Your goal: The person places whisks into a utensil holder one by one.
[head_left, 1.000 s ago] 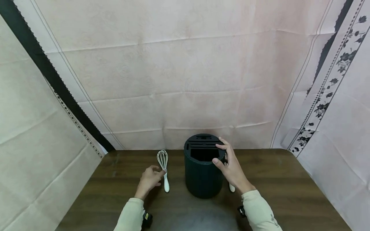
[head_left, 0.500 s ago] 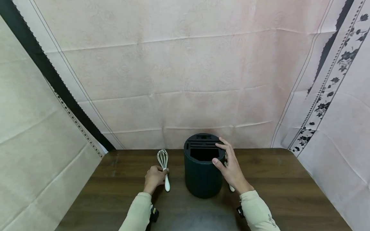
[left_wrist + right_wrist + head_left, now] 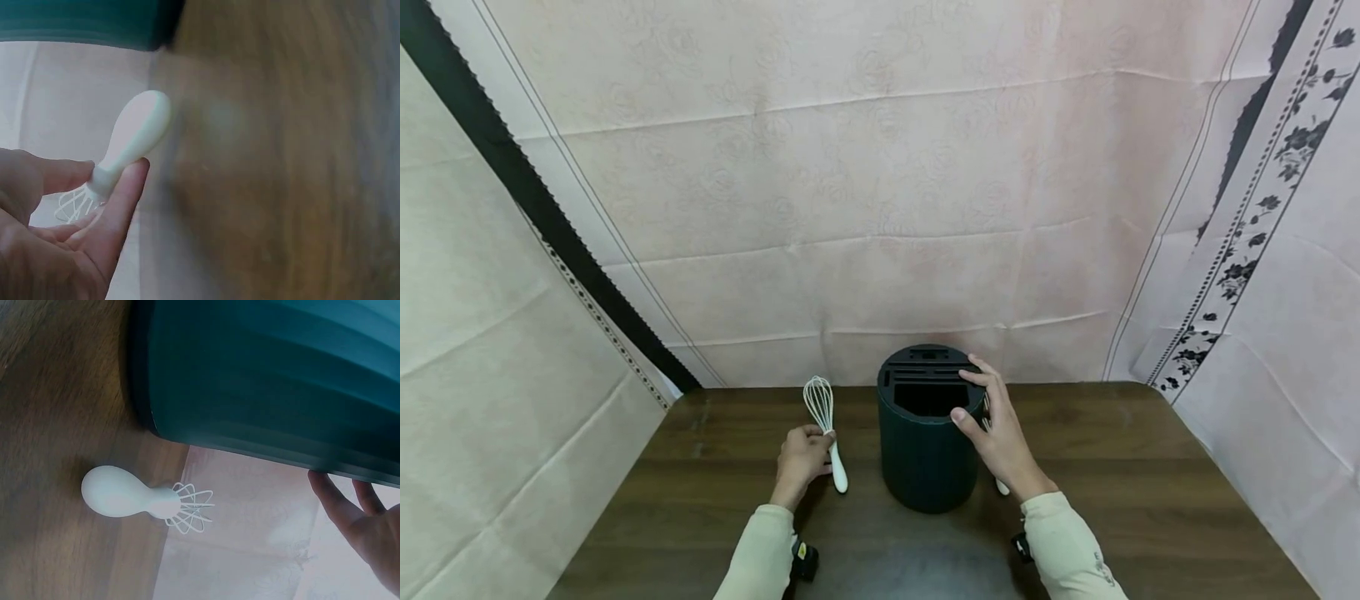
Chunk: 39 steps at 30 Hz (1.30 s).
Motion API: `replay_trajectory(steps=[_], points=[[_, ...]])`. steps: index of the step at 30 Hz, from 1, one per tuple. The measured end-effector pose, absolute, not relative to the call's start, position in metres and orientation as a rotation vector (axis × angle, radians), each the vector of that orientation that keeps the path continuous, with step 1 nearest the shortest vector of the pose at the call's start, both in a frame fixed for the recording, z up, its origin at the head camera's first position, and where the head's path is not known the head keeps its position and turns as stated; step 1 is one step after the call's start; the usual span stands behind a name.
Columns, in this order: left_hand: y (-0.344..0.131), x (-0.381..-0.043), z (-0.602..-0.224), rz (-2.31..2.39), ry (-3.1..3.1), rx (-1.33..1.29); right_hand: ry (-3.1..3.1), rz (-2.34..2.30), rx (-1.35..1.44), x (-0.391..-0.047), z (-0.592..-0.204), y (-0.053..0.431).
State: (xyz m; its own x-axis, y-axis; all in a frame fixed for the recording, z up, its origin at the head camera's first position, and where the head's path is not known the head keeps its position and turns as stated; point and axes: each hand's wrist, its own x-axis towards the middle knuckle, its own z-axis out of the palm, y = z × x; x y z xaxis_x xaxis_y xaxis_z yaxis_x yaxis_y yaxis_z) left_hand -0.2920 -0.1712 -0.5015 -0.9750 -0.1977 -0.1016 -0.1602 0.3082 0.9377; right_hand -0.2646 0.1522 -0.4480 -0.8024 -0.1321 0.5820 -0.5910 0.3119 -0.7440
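Note:
In the head view my left hand (image 3: 803, 457) pinches a small whisk (image 3: 839, 475) with a white handle and pale wire loops. The left wrist view shows thumb and fingers at the neck of its handle (image 3: 139, 128). A dark green round utensil holder (image 3: 928, 467) with a slotted black top (image 3: 927, 367) stands upright beside it. My right hand (image 3: 1003, 442) rests on the holder's right rim with spread, fairly straight fingers. A second white-handled whisk (image 3: 119, 492) lies right of the holder, mostly hidden behind that hand in the head view.
Everything stands on a brown wood-grain table (image 3: 1135, 500) with rounded far corners. Pale cloth (image 3: 880, 208) hangs behind the far edge and on both sides. A dark device (image 3: 805, 561) is worn on the left wrist, another (image 3: 1022, 547) on the right.
My left hand has come right to the whisk and taken hold of it; the whisk has shifted slightly and tilted. The right hand has stayed on the holder.

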Motion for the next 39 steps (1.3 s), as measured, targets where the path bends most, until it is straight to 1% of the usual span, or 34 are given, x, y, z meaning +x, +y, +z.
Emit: replay_trajectory(steps=[7,15,27,39], points=[[-0.166,-0.279,-0.479,-2.01,-2.354,0.173,-2.169,1.498,0.633,-0.263,-0.447,0.152],[-0.158,-0.267,-0.451,-2.078,-2.218,0.065,-2.161,1.509,0.636,-0.264,-0.448,0.151],[-0.145,-0.258,-0.409,-2.101,-2.11,-0.007,-2.165,1.519,0.625,-0.262,-0.448,0.151],[-0.139,-0.254,-0.388,-2.09,-2.047,-0.041,-2.168,1.519,0.629,-0.263,-0.449,0.151]])
